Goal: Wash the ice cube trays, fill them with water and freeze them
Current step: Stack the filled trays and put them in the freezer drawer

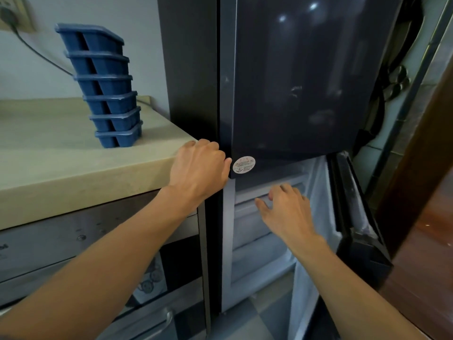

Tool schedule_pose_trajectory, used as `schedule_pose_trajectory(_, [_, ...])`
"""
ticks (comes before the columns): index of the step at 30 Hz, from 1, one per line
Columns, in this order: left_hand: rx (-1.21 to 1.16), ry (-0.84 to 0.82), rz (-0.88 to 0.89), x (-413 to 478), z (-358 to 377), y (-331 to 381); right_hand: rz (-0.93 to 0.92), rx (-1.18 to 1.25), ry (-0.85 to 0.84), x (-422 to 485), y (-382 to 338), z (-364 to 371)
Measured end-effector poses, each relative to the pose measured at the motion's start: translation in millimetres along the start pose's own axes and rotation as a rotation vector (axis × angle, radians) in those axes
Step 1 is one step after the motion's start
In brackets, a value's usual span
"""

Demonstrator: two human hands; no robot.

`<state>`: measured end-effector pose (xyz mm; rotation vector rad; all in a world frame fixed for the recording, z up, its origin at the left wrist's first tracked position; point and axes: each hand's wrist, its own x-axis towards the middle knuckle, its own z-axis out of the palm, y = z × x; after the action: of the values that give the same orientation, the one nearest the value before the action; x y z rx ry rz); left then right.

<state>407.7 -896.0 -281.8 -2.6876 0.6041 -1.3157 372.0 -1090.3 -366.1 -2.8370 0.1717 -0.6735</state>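
Several blue ice cube trays [103, 87] stand in a leaning stack on the beige counter [61, 155] at the left. The dark fridge [294, 82] rises in the middle, its upper door closed. Below it the freezer door [353, 212] is swung open to the right, showing pale drawers [247, 209]. My left hand [198, 165] rests with curled fingers on the counter's corner, touching the fridge's edge, and holds nothing. My right hand [286, 212] reaches into the freezer with fingers spread, close to the top drawer's front.
A steel oven [73, 241] sits under the counter. A wall socket with a black cable [14, 18] is at the upper left. A brown wooden door [426, 192] borders the right side. Tiled floor [257, 320] shows below the freezer.
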Motion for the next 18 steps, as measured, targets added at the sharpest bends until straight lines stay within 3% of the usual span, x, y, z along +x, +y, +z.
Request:
schedule_pose_trajectory(6, [-0.147,0.089,0.031,-9,8,7,0.113,-0.073,0.069,36,29,1])
schedule_pose_trajectory(11, [-0.522,0.207,0.262,-27,41,61,0.195,-0.144,0.1,62,73,4])
schedule_pose_trajectory(13, [-0.574,0.092,0.287,-31,60,89,0.229,-0.188,0.088,68,95,5])
schedule_pose_trajectory(18, [-0.488,-0.392,0.177,-15,115,125,0.27,-0.3,0.075,77,149,-5])
